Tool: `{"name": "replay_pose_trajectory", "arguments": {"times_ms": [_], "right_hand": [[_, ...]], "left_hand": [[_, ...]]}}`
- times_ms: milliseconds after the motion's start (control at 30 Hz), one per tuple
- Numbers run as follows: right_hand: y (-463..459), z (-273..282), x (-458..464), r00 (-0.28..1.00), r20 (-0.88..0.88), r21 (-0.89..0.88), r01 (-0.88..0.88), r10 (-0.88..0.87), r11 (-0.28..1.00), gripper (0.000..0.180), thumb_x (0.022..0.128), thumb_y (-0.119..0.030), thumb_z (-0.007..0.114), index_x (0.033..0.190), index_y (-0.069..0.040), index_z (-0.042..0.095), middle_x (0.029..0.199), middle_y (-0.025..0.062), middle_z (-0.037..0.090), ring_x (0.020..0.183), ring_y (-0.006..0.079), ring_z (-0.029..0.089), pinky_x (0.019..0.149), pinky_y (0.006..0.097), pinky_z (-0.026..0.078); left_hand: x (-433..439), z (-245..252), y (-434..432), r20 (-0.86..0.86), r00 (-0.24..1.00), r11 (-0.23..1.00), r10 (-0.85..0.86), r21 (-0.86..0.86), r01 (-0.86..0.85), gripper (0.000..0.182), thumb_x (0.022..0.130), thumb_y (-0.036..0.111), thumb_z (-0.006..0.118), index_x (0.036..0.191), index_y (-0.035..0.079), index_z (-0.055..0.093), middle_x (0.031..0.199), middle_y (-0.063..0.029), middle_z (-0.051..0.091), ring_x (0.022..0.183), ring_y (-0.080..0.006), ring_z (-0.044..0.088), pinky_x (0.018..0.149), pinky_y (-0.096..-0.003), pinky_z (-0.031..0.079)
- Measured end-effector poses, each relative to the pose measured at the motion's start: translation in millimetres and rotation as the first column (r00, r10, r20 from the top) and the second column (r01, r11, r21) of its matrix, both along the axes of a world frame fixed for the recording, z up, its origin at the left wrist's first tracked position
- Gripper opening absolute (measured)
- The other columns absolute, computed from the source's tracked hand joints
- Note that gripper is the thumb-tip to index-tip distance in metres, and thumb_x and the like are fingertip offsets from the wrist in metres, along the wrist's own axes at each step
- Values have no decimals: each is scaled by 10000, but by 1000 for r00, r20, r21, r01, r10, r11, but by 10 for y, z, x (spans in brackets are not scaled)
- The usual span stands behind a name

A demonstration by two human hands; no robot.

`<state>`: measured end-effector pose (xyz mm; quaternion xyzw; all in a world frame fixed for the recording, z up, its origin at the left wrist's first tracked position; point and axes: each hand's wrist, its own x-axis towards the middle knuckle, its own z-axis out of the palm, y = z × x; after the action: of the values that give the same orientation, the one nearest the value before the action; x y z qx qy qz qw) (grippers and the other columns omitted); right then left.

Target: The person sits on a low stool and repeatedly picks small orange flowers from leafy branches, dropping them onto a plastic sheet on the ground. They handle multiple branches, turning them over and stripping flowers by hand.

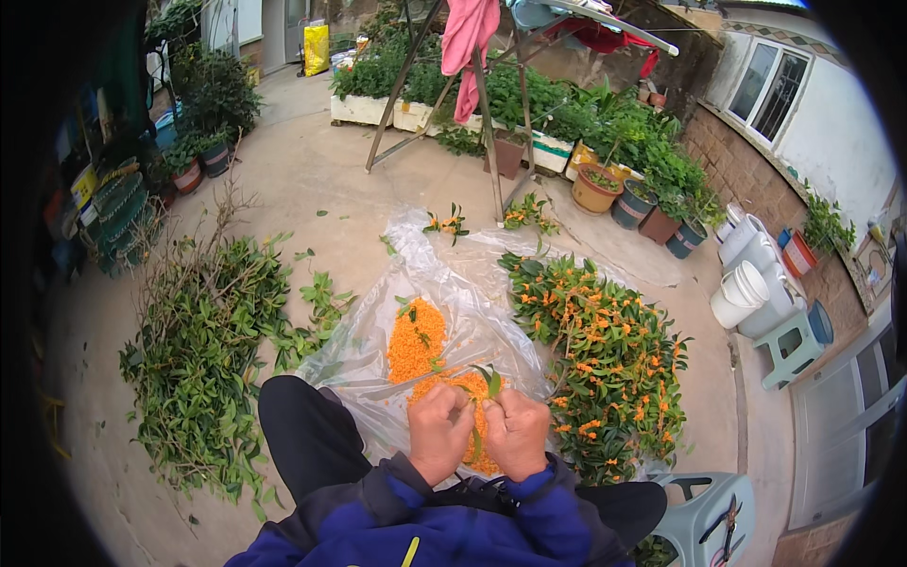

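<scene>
My left hand [438, 432] and my right hand [519, 429] are close together, fingertips pinching a small leafy sprig [494, 383]. Below them lies a heap of loose orange osmanthus-like blossoms [484, 459], partly hidden by my hands. A second blossom heap [414, 344], with a few leaves on it, sits just beyond. Both rest on a clear plastic sheet [460, 294] spread over the ground. To the right is a pile of cut branches bearing orange flowers [609, 354]. On the left, a pile of green leafy branches [205, 347] shows no orange blossoms that I can make out.
Pruning shears [724, 526] lie on a pale plastic stool [687, 521] at my right. A metal drying rack [489, 135] with hanging cloth stands ahead. Potted plants [597, 190], white buckets [740, 294] and another stool [786, 351] line the right side.
</scene>
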<state>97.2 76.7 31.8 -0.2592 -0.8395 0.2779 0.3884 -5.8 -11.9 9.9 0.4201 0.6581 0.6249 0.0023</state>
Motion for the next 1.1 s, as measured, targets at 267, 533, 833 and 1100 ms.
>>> {"name": "replay_pose_trajectory", "arguments": {"times_ms": [267,533,833,1100], "right_hand": [[157,-217,94,994,-103,-430,-67,24,900,130,836,-64,709,787,44,656,581,74,539,534,103,474,511,327,398],[775,-638,93,960,244,-306,213,-139,928,327,790,-129,780,620,49,565,510,138,425,489,194,368,491,418,356],[668,-508,-61,997,-24,-748,-67,74,660,146,863,-90,730,862,55,714,646,36,612,605,100,539,566,304,443],[269,-82,-364,965,-214,-686,-259,152,680,103,912,-40,676,900,50,725,718,11,635,660,69,548,608,258,446]], "left_hand": [[-268,-94,-29,839,443,949,-315,270,163,43,917,-3,692,876,7,689,765,5,664,645,-56,564,607,-217,454],[-439,-180,-87,856,131,849,-501,456,265,105,964,118,690,927,25,662,907,-87,688,719,-156,606,682,-303,496],[-561,-366,-106,820,-189,784,-541,572,242,72,974,129,663,928,79,638,841,-41,583,663,-123,454,615,-292,376],[-497,-310,-69,829,-253,778,-499,557,290,133,1000,118,636,880,86,586,738,22,443,659,-93,403,595,-264,344]]}}
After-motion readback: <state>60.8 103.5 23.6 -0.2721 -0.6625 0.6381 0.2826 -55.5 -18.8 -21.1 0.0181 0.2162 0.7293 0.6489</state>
